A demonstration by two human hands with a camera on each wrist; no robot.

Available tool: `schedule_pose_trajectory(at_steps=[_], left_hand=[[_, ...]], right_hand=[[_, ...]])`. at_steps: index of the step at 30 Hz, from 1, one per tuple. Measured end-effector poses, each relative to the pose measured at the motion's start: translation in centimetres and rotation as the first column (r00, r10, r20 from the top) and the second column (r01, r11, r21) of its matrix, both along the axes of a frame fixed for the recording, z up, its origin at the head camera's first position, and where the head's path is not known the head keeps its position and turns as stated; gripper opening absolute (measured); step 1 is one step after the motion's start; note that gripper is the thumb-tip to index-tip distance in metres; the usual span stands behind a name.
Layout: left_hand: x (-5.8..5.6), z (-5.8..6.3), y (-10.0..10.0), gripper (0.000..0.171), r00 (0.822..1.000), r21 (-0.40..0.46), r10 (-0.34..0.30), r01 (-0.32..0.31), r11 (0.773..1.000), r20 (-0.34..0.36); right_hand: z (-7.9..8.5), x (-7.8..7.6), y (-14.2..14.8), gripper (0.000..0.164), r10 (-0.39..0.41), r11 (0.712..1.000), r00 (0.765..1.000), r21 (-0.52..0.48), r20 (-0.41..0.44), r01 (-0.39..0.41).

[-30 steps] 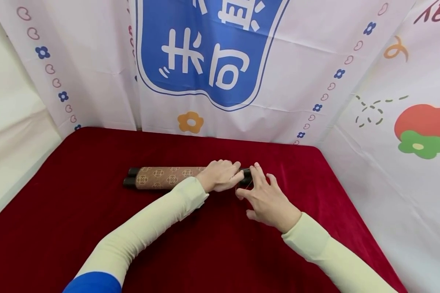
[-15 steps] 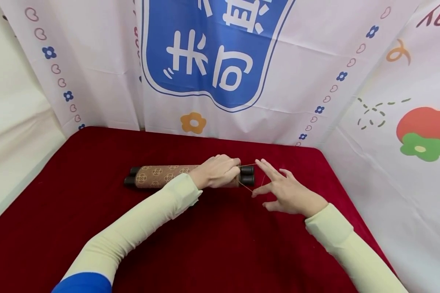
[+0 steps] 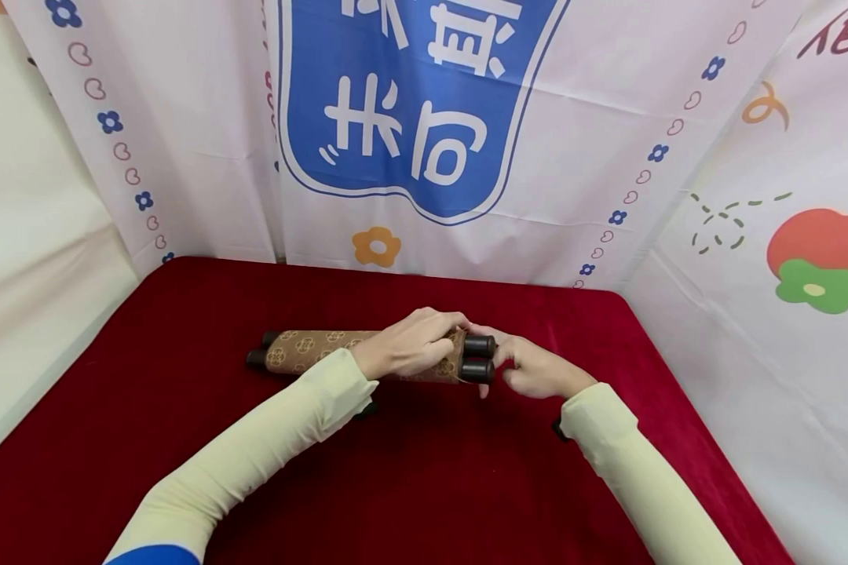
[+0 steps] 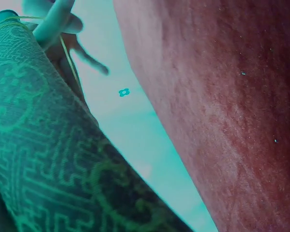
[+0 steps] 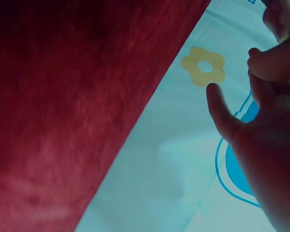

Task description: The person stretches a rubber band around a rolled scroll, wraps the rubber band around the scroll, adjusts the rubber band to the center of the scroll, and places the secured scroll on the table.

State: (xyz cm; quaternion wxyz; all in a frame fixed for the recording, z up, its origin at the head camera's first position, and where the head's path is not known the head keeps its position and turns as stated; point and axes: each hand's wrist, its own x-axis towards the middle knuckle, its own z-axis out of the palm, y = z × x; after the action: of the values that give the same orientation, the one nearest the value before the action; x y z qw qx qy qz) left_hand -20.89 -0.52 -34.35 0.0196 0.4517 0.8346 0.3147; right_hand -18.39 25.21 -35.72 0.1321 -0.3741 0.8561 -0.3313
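A rolled scroll with two dark rod ends is wrapped in brown patterned brocade (image 3: 307, 351). My left hand (image 3: 413, 345) grips it from above near its right end, with the rod ends sticking out past the fingers. My right hand (image 3: 537, 370) is at those rod ends, one finger reaching behind them and another below. In the left wrist view, a thin yellowish elastic band (image 4: 70, 63) runs from the scroll's end round the fingers of my right hand. The right wrist view shows the right hand's thumb and fingers (image 5: 220, 108) apart; the scroll is mostly out of that view.
The scroll is over a table covered in dark red velvet (image 3: 424, 479). Right behind the table's far edge hangs a white printed cloth (image 3: 212, 173) with a blue emblem. More printed cloth (image 3: 735, 329) closes in the right side.
My right hand drew the band out to the right, then came back left to the rod ends. My left hand keeps its grip, and the scroll's right end has turned to show its rod ends more.
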Motion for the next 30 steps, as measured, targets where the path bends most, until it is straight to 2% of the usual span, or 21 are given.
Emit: schedule_pose_trajectory(at_steps=[4, 7, 11, 13, 18, 21, 25, 28, 30], left_hand=[[0.2, 0.1, -0.4, 0.061, 0.999, 0.05, 0.025, -0.026, 0.998, 0.02], [0.2, 0.3, -0.5, 0.07, 0.999, 0.085, 0.036, -0.038, 0.996, 0.035], [0.1, 0.5, -0.5, 0.071, 0.998, 0.098, 0.045, -0.049, 0.994, 0.044], [0.0, 0.4, -0.5, 0.071, 0.997, 0.1, 0.052, -0.057, 0.993, 0.054], [-0.4, 0.3, -0.6, 0.071, 0.996, 0.106, 0.068, -0.074, 0.992, 0.059], [-0.7, 0.1, -0.5, 0.07, 0.996, 0.099, 0.068, -0.074, 0.992, 0.06], [-0.9, -0.3, -0.5, 0.07, 0.996, 0.094, 0.066, -0.071, 0.993, 0.053], [-0.9, -0.3, -0.5, 0.069, 0.998, 0.115, 0.052, -0.056, 0.992, 0.036], [-1.0, -0.2, -0.4, 0.067, 0.998, 0.135, 0.043, -0.048, 0.99, 0.034]], right_hand=[[-1.1, -0.1, -0.5, 0.054, 0.011, 0.999, 1.0, -0.048, -0.001, -0.011], [-1.7, 0.1, -0.8, 0.044, -0.025, 0.997, 1.0, -0.076, 0.007, 0.025], [-2.5, 0.5, -1.0, 0.03, -0.079, 0.988, 0.997, -0.13, 0.003, 0.079], [-2.8, 0.7, -1.1, 0.035, -0.089, 0.985, 0.996, -0.148, -0.017, 0.086], [-3.2, 1.9, -1.5, 0.069, -0.013, 0.991, 0.999, -0.136, -0.048, 0.007], [-3.1, 2.9, -1.8, 0.075, 0.01, 0.994, 0.999, -0.106, -0.046, -0.015], [-3.4, 3.2, -1.5, 0.071, -0.002, 0.984, 0.999, -0.176, 0.048, 0.01], [-3.9, 2.9, -0.6, 0.064, 0.022, 0.953, 0.983, -0.3, 0.184, 0.035], [-4.2, 2.8, 0.1, 0.059, 0.052, 0.927, 0.968, -0.372, 0.245, 0.044]])
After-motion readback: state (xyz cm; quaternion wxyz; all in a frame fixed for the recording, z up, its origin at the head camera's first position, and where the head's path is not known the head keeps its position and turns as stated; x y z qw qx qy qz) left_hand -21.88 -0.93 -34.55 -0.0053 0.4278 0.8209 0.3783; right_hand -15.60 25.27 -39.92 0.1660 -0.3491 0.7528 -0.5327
